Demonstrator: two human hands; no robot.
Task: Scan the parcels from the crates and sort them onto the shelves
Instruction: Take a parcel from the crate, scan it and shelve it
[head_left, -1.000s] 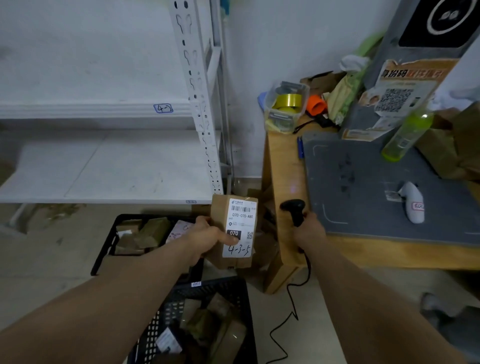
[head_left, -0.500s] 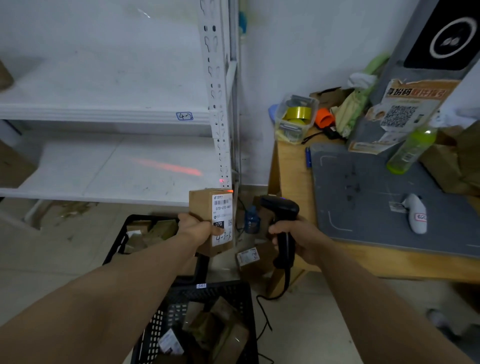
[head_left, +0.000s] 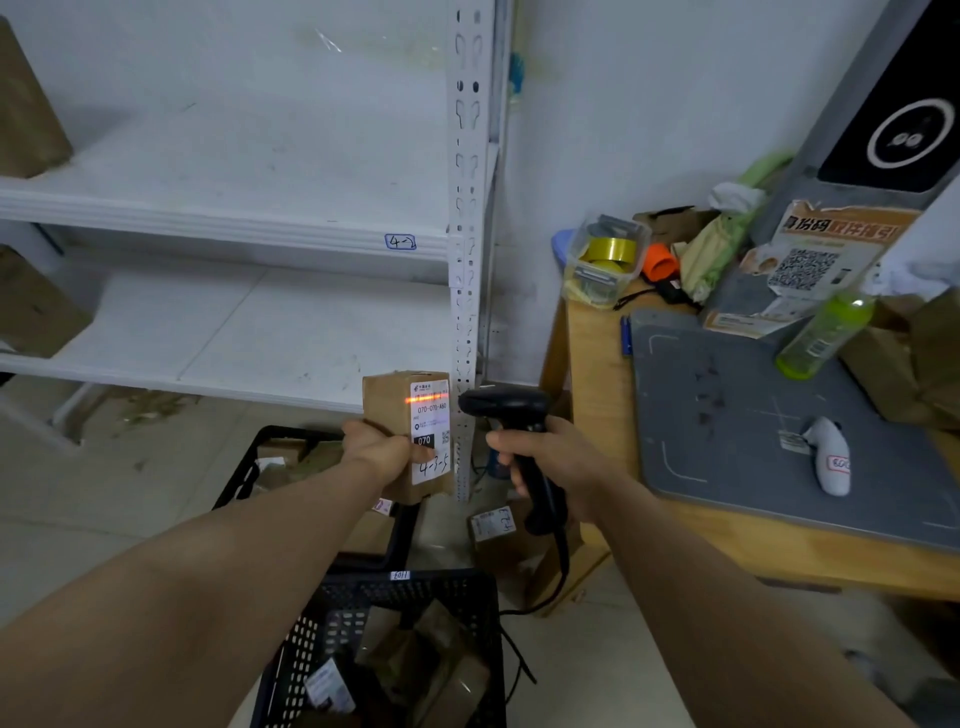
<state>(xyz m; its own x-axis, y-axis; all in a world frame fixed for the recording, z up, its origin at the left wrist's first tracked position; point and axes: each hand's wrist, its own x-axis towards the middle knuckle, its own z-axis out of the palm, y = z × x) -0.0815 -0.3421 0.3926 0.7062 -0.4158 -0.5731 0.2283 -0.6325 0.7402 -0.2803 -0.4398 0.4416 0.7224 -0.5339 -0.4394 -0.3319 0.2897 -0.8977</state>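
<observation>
My left hand (head_left: 382, 452) grips a small brown cardboard parcel (head_left: 395, 410) upright, its white label facing right with "4-3-5" handwritten on it. My right hand (head_left: 550, 457) grips a black handheld barcode scanner (head_left: 511, 415), whose head points left at the parcel from a short gap. An orange-red scan line glows across the top of the label. Two black plastic crates sit on the floor: a far crate (head_left: 249, 467) behind my left arm and a near crate (head_left: 467, 587) below, both holding several brown parcels. White metal shelves (head_left: 234, 228) stand behind, one tagged "4-2".
A wooden table (head_left: 592, 364) at right carries a grey mat, a white device, a green bottle, a clear tub of tape rolls and a QR-code stand. Brown boxes sit at the shelves' left ends. A labelled parcel (head_left: 493, 525) lies on the floor by the table leg.
My right hand lifted the scanner from the table edge and aimed it at the parcel. The scan line moved from the shelf onto the label. The two hands came closer together.
</observation>
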